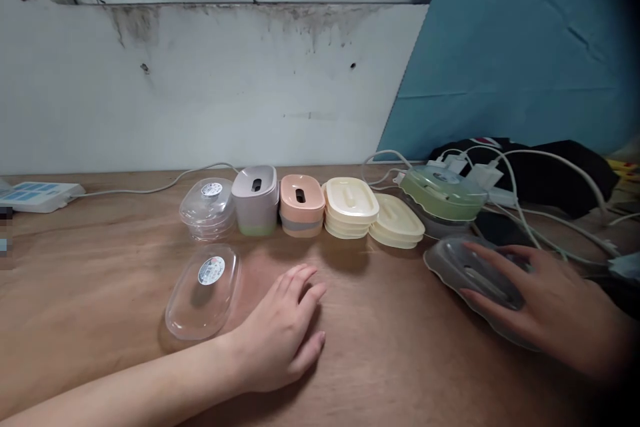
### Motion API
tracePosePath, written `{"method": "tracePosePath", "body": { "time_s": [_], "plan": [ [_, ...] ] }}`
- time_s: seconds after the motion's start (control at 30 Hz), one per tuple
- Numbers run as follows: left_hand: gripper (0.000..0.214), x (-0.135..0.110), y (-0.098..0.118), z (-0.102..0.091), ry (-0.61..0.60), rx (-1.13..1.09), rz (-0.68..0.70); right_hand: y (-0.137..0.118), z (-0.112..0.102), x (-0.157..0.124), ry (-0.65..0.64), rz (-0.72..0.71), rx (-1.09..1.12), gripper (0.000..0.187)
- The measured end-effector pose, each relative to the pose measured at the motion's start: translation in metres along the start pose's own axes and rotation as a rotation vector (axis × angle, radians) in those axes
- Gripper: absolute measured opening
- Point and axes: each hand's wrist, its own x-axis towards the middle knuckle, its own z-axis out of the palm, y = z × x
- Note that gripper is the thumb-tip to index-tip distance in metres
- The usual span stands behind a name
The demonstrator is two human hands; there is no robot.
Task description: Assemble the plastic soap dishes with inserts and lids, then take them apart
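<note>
My left hand (pixel 280 333) lies flat on the wooden table (pixel 390 360), fingers apart, holding nothing, just right of a clear plastic lid (pixel 203 291) with a round sticker. My right hand (pixel 545 303) grips a grey oval lid (pixel 463 270) at the right, fingers curled over its top and edge. Behind runs a row of small containers: a clear stack (pixel 207 208), a grey box (pixel 255 199), a peach box (pixel 301 205), cream lids (pixel 350 207), more cream lids (pixel 397 221) and a green lid (pixel 443 193).
A white power strip (pixel 35 195) with a cable sits at the far left against the wall. White chargers and cables (pixel 505 183) tangle over a black cloth (pixel 555 173) at the back right. A blue sheet (pixel 525 47) hangs behind them.
</note>
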Motion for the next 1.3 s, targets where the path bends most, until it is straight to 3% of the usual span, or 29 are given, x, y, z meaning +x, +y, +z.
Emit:
{"method": "tracePosePath", "body": {
  "time_s": [0.07, 0.23, 0.33, 0.4, 0.47, 0.63, 0.7, 0.77, 0.87, 0.97, 1.03, 1.2, 1.3],
  "plan": [
    [0.052, 0.001, 0.000, 0.000, 0.044, -0.010, 0.032, -0.015, -0.010, -0.002, -0.036, -0.182, 0.170, 0.059],
    [0.086, 0.005, 0.003, -0.009, 0.118, -0.125, 0.157, -0.080, -0.035, 0.004, -0.069, -0.676, 0.544, 0.068],
    [0.102, 0.008, 0.006, -0.017, 0.060, -0.200, 0.186, -0.115, -0.030, 0.017, 0.063, -0.849, 0.781, 0.076],
    [0.100, 0.010, 0.007, -0.021, 0.042, -0.214, 0.158, -0.129, -0.018, 0.027, 0.133, -0.818, 0.881, 0.083],
    [0.093, 0.010, 0.006, -0.024, 0.053, -0.229, 0.075, -0.136, -0.005, 0.034, 0.110, -0.706, 0.962, 0.092],
    [0.060, 0.002, 0.004, -0.035, 0.106, -0.340, -0.225, -0.127, 0.009, 0.036, -0.301, -0.450, 1.037, 0.113],
    [0.050, -0.010, 0.004, -0.041, 0.210, -0.193, -0.271, -0.121, 0.008, 0.032, -0.348, -0.464, 0.987, 0.111],
    [0.050, -0.029, 0.002, -0.048, 0.370, 0.095, -0.291, -0.118, 0.006, 0.028, -0.325, -0.491, 0.912, 0.097],
    [0.049, -0.058, -0.005, -0.052, 0.479, 0.424, -0.483, -0.119, 0.001, 0.025, -0.278, -0.521, 0.814, 0.071],
    [0.049, -0.075, -0.012, -0.047, 0.318, 0.567, -0.730, -0.120, -0.004, 0.026, -0.259, -0.591, 0.782, 0.059],
    [0.053, -0.077, -0.015, -0.043, 0.224, 0.581, -0.798, -0.120, -0.007, 0.027, -0.273, -0.612, 0.775, 0.055],
    [0.062, -0.074, -0.021, -0.043, 0.120, 0.562, -0.774, -0.120, -0.014, 0.027, -0.287, -0.634, 0.756, 0.054],
    [0.070, -0.069, -0.020, -0.045, 0.194, 0.637, -0.674, -0.122, -0.014, 0.026, -0.262, -0.624, 0.763, 0.048]
  ]
}}
